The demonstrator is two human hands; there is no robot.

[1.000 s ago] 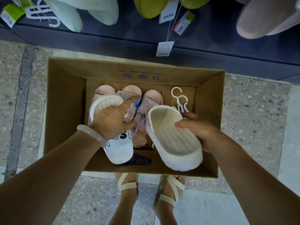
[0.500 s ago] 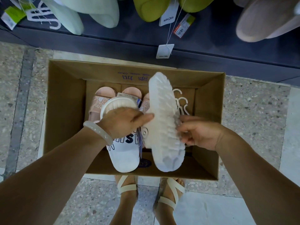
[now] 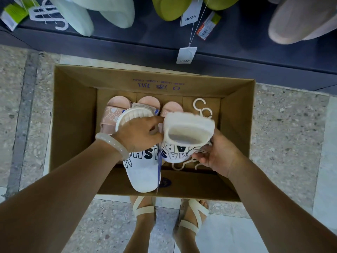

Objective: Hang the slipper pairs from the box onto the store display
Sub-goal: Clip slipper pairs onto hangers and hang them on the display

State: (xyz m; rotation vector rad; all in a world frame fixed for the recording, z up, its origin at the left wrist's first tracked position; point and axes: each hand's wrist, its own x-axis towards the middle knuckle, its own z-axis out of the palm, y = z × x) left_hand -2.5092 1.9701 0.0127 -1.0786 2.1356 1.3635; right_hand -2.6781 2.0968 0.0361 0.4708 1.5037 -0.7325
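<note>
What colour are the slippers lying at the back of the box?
Pale pink slippers, with a white-patterned strap, seen in the head view.

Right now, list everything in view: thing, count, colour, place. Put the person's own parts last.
cardboard box: one, brown, open on the floor below the display.
white slippers: two, held over the box, left slipper and right slipper.
pink slippers: three visible, on the box bottom at the far end.
loose hangers: white, count unclear, far right corner of the box.
display slippers: pale green, yellow-green, beige, hanging at the top.
paper tags: several, white, dangling from the display.
left hand: gripping the left slipper; pale bangle on the wrist.
right hand: gripping the right slipper with a hanger.
feet: two, in cream sandals.
</note>
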